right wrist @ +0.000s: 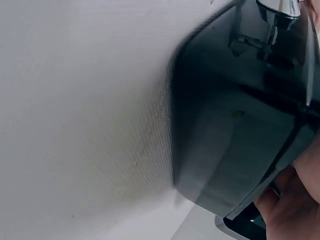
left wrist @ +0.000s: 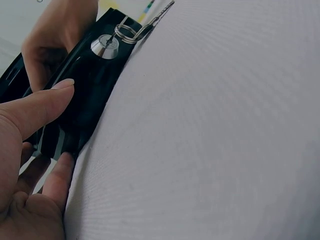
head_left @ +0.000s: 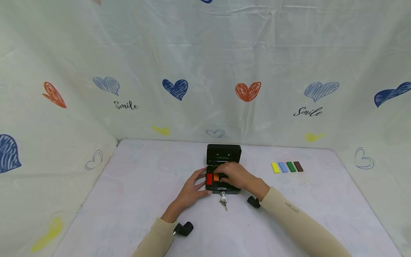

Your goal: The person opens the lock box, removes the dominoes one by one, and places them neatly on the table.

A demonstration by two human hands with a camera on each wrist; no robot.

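A black metal cash box (head_left: 223, 154) stands with its lid raised at the back. Inside, a red block (head_left: 209, 179) lies along the left, with an orange block (head_left: 216, 177) right beside it. My right hand (head_left: 237, 175) reaches in from the right and pinches the orange block between thumb and fingers. At the box's left front corner, my left hand (head_left: 191, 188) rests with spread fingers along the side and the thumb at the front. A keyed lock (left wrist: 105, 46) with a key ring sits on the front wall. The right fingertips are hidden in the right wrist view.
Four small flat blocks lie in a row at the right: yellow (head_left: 275, 167), blue (head_left: 283, 167), green (head_left: 291, 166) and brown (head_left: 298, 166). Keys (head_left: 223, 204) hang in front of the box. A printed curtain (head_left: 212, 53) hangs behind the white table (head_left: 144, 167).
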